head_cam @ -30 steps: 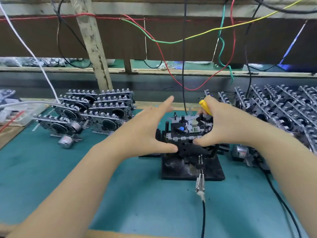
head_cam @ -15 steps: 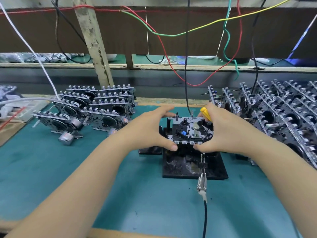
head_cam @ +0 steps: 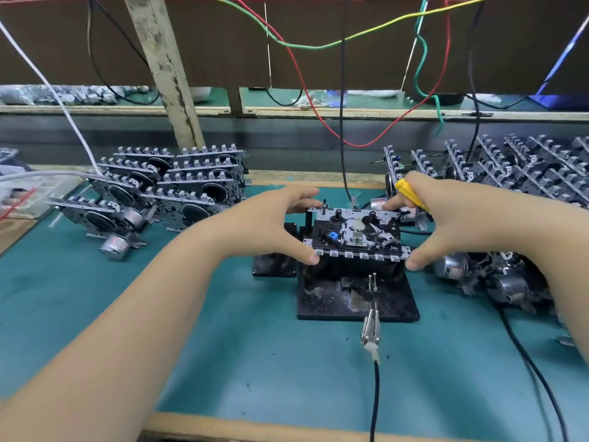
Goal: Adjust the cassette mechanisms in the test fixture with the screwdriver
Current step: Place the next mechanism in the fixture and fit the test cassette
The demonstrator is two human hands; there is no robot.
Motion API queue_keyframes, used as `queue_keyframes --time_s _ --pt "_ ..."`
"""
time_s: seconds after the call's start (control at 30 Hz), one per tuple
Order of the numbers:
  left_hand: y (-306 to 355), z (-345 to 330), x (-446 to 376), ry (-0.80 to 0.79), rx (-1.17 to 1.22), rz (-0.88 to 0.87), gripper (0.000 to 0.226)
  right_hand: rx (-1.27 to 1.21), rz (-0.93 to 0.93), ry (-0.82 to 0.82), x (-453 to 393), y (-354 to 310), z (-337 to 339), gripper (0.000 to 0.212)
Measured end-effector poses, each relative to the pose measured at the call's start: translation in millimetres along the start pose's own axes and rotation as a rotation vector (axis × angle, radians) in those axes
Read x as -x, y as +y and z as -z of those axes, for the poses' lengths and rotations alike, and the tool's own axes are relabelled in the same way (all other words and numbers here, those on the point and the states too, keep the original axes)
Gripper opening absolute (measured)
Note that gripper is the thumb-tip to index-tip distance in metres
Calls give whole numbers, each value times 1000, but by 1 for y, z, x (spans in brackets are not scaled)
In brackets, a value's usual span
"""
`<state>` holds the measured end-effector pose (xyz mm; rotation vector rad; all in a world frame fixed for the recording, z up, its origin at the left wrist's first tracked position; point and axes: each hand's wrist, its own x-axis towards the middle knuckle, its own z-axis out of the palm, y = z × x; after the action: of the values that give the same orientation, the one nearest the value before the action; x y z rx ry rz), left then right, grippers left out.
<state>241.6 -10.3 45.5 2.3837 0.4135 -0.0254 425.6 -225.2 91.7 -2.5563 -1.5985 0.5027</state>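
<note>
While both hands clamp one cassette mechanism point(head_cam: 355, 232) seated on the black test fixture point(head_cam: 357, 301) at frame centre, the left hand point(head_cam: 271, 224) pinches its left edge, and the right hand point(head_cam: 446, 218) pinches its right edge with the yellow screwdriver point(head_cam: 409, 193) tucked in its fingers.

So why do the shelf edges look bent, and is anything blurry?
Head view: the wide lens bows the shelf and stretches the forearms; the mechanism between both hands is sharp, the left box smeared; light is even, shadows faint.
</note>
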Motion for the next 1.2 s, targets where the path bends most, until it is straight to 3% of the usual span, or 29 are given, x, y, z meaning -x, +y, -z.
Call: queue_keyframes --time_s 0.37,0.6,0.67,0.73,0.8,0.9,0.97,1.07,1.13,1.2 --pt "-3 -6 -4 41 112 13 104 -48 38 47 -5 1 4 68" --pt "0 -10 -4 71 55 17 105 -119 7 19 -10 8 -10 68" --pt "-4 -13 1 63 -4 48 111 -131 1 31 -8 9 -12 67" --pt "-14 -20 7 60 -237 126 118 -151 -8 40 -6 10 -14 66" --pt "-25 -30 12 52 -390 192 107 -173 -15 37 -5 10 -15 66" --pt "-36 -35 20 21 -343 175 74 -214 -14 32 -5 11 -17 65" --pt "-40 -31 25 14 -367 164 64 -240 -11 36 -5 13 -18 65" --pt "-42 -29 31 138 -394 209 57 -266 -10 49 -4 15 -20 64" --pt "-40 -33 31 250 -369 220 37 -271 -6 58 -3 16 -21 63" --pt "-37 -39 29 265 -387 237 49 -277 -5 63 -3 16 -21 62"
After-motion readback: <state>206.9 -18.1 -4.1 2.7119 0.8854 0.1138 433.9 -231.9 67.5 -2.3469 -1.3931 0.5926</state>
